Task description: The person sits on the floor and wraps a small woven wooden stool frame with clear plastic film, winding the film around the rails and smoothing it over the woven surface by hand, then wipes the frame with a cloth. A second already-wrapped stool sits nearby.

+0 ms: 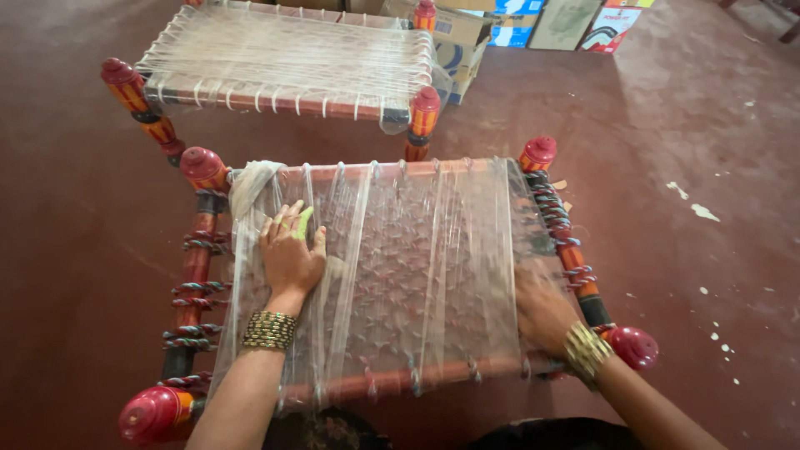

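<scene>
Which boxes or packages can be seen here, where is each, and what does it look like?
Brown cardboard box: far end of the floor, behind the far woven stool, blue-and-white print on its side.
Blue-and-white carton: top edge, right of it.
Grey-green flat package: next right.
Red, white and black carton: furthest right.

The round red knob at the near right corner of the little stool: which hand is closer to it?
Right. The right hand lies under the clear plastic wrap, just beside that red knob. The left hand rests flat on the far left side.

A stool (392, 275) was positioned nearest the camera, on the floor (708, 125). A second stool (283, 62) was placed behind it, with boxes (533, 21) located behind that.
</scene>
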